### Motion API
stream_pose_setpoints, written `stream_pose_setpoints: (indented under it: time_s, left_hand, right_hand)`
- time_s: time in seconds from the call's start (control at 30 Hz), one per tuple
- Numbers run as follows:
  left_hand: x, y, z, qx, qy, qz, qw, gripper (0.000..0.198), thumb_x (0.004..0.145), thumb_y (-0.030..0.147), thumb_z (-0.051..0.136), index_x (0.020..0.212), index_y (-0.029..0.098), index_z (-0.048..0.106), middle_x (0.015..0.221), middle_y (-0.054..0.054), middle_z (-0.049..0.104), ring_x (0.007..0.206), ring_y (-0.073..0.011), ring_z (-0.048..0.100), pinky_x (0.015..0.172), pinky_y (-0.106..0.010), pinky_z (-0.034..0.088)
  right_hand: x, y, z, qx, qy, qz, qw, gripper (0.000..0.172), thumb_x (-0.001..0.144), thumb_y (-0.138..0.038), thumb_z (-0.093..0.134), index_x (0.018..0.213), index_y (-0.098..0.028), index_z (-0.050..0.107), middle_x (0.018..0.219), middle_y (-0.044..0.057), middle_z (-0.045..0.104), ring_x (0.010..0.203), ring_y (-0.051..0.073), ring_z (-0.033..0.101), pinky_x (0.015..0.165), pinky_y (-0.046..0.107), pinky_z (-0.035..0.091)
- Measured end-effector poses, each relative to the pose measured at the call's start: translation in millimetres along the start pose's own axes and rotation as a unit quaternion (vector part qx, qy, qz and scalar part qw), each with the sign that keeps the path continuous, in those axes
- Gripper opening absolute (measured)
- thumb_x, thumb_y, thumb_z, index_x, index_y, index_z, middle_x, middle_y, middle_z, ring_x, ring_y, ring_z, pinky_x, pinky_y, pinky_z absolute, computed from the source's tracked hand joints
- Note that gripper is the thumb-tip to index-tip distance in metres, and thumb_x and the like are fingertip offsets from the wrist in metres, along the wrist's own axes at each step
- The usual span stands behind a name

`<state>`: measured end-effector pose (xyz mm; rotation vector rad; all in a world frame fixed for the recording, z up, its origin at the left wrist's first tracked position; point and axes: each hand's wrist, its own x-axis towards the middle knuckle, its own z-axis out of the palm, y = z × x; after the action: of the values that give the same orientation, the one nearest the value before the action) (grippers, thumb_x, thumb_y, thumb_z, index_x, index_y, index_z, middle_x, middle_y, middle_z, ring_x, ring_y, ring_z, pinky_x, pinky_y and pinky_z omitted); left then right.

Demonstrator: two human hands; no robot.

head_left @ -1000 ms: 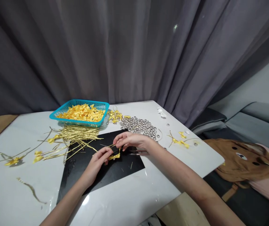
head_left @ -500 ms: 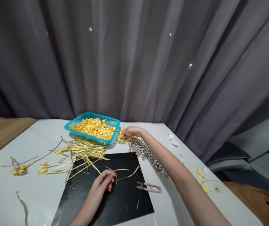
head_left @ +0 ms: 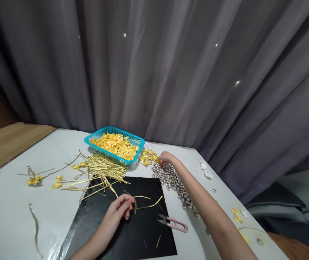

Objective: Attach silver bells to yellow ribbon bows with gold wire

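Observation:
My left hand (head_left: 122, 207) is over the black mat (head_left: 143, 238), thumb and fingers pinched on a strand of gold cord (head_left: 150, 206) whose ends lie to the right. A thin pale line, like thread or wire, also shows at those fingertips. Farther back, my right hand (head_left: 166, 158) has its fingers curled together over the far end of a pile of silver beads (head_left: 172, 178). What sits in its fingertips is hidden. Just left of it is a small heap of yellow ribbon bows (head_left: 147, 157).
A blue basket (head_left: 88, 141) full of yellow bows stands at the back. Before it lies a bundle of gold cords (head_left: 104, 167). Pink thread snips (head_left: 177, 224) rest across the mat's right edge. Loose bows (head_left: 34, 180) lie left; white pieces (head_left: 205, 169) lie right.
My right hand has drawn back from the yellow heap to the near side of it, and its fingers have curled in. My left hand keeps its pinch. The whole view has shifted slightly.

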<state>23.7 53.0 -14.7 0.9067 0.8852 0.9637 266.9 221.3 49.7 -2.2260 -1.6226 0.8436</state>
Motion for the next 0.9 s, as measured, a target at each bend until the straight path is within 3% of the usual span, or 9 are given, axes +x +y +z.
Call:
stream_pose_setpoints:
  time_s: [0.17,0.37,0.57,0.7,0.9]
  left_hand:
    - [-2.4,2.4,-0.3,0.006,-0.003,0.009,1.0,0.032,0.061,0.044,0.074,0.07,0.015,0.066,0.058,0.002,0.052,0.049,-0.0098,0.043,0.049,-0.024,0.032]
    - [-5.0,3.4,0.2,0.016,-0.008,0.013,1.0,0.029,0.063,0.043,0.072,0.071,0.015,0.065,0.059,0.003,0.052,0.051,-0.0104,0.043,0.05,-0.024,0.033]
    - [-7.5,6.7,2.3,0.019,-0.011,0.021,1.0,0.027,0.064,0.041,0.072,0.07,0.015,0.065,0.059,0.002,0.052,0.05,-0.0106,0.044,0.05,-0.024,0.033]
    - [-8.4,8.3,2.8,0.022,-0.013,0.021,0.999,0.026,0.064,0.04,0.072,0.069,0.015,0.065,0.058,0.002,0.052,0.05,-0.0106,0.044,0.05,-0.024,0.033]
    - [-7.7,8.2,2.9,0.027,-0.01,0.017,0.999,0.027,0.064,0.042,0.072,0.069,0.016,0.065,0.058,0.002,0.052,0.049,-0.0104,0.043,0.049,-0.024,0.032]
  right_hand:
    - [1.7,-11.8,13.4,-0.02,-0.053,0.024,0.998,0.032,0.09,-0.031,0.056,0.117,-0.015,0.055,0.117,0.009,0.057,0.099,0.022,0.06,0.082,0.04,0.052]
    - [3.4,-4.6,14.0,-0.065,-0.015,-0.023,0.998,0.03,0.09,-0.031,0.055,0.116,-0.016,0.056,0.118,0.008,0.057,0.099,0.022,0.06,0.082,0.04,0.052]
    - [0.6,6.2,24.9,-0.113,0.053,-0.122,0.985,0.031,0.091,-0.031,0.054,0.118,-0.017,0.054,0.12,0.009,0.056,0.1,0.021,0.059,0.084,0.042,0.051]
    - [5.4,8.9,31.4,-0.124,0.04,-0.164,0.978,0.031,0.09,-0.031,0.054,0.117,-0.016,0.055,0.119,0.009,0.057,0.1,0.021,0.059,0.083,0.042,0.051]
    - [7.7,22.4,30.9,-0.095,0.016,-0.172,0.98,0.03,0.09,-0.032,0.054,0.116,-0.016,0.056,0.117,0.008,0.058,0.099,0.022,0.06,0.082,0.041,0.052]
